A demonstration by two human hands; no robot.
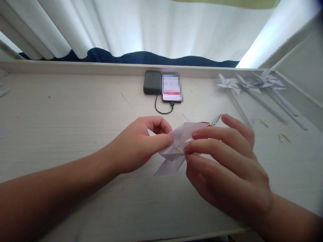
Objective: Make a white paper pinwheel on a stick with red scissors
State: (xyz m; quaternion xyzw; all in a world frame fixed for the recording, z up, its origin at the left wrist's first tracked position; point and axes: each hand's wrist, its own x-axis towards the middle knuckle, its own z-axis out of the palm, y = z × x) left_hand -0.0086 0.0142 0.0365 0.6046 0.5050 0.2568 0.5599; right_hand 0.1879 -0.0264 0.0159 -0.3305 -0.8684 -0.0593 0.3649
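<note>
The paper pinwheel (167, 165) is held above the middle of the desk (75, 101), gripped by the left hand (141, 144), its stick (180, 150) pinched by the right hand (232, 164), with other pinwheels (228, 83) lying near the far right corner.

white paper (185, 131), yellowish stick (180, 150), red-handled scissors (205, 123), dark grey power bank (152, 81), off-white streaky desk (75, 111), white curtain (191, 30)

A pale table (75, 111) carries a power bank (152, 82), phone (171, 88), red-handled scissors (215, 122) and paper pinwheels (229, 85)
</note>
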